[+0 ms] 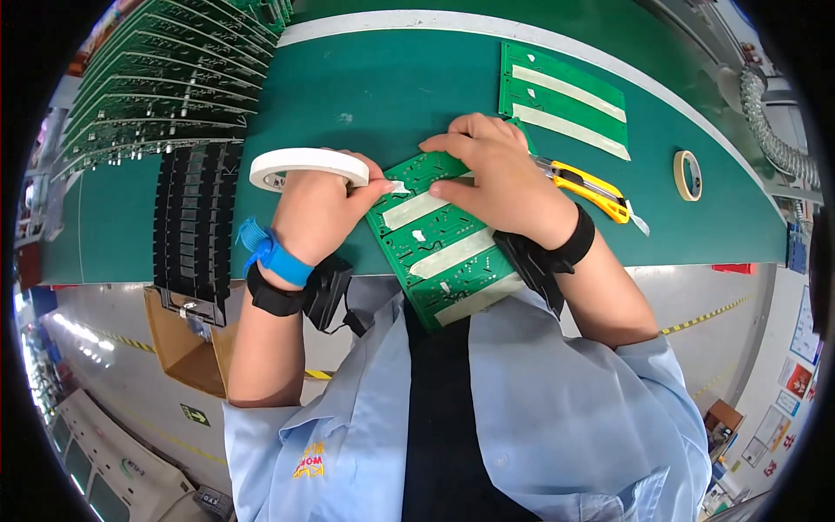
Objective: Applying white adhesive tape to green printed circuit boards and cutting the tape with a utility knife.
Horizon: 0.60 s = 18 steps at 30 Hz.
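Note:
A green circuit board with pale tape strips across it tilts at the table's front edge, its lower end against my body. My right hand grips its upper part, thumb on its face and fingers bent near the far edge. A roll of white tape is carried at my left hand, closed around its lower side. My left thumb and forefinger meet the board's left edge, beside a small white tape piece. What lies under these fingertips is hidden. Just right of my right hand lies a yellow utility knife.
Another taped green board lies at the back right, with a cream tape roll farther right. Many upright boards fill a black rack on the left. Below the table stands a cardboard box.

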{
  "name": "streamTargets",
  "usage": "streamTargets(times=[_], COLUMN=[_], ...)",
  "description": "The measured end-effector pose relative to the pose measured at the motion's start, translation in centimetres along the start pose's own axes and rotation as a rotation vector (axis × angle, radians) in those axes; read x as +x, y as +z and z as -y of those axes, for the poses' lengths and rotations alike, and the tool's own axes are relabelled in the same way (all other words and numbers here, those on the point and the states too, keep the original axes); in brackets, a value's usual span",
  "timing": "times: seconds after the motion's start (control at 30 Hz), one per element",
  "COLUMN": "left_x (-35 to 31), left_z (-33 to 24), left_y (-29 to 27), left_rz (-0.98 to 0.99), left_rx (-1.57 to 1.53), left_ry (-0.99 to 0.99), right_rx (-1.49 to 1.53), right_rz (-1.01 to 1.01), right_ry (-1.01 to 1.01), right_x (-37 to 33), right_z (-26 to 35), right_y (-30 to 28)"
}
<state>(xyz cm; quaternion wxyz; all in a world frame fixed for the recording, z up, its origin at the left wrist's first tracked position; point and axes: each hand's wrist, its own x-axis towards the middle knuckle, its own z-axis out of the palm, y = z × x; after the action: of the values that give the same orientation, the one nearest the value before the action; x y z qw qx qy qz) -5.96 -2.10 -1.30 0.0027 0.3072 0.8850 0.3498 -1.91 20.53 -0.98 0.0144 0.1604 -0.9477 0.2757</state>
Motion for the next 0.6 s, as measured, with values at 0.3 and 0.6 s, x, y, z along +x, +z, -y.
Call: streamTargets(times=[0.3, 0.6], left_x=[1.3, 1.6], left_z=[-0.5, 0.4], left_y=[-1.3, -1.1], left_rz=[0.259, 0.277], left_rx=[-0.102, -0.008], left_ry=[-0.233, -0.161], right_rx=[0.128, -0.019], right_rz=[0.033, -0.021], right_ry=[-0.025, -0.071], right_x=[-0.1, -1.4], right_z=[-1.6, 0.6], right_y=[-0.2, 0.0])
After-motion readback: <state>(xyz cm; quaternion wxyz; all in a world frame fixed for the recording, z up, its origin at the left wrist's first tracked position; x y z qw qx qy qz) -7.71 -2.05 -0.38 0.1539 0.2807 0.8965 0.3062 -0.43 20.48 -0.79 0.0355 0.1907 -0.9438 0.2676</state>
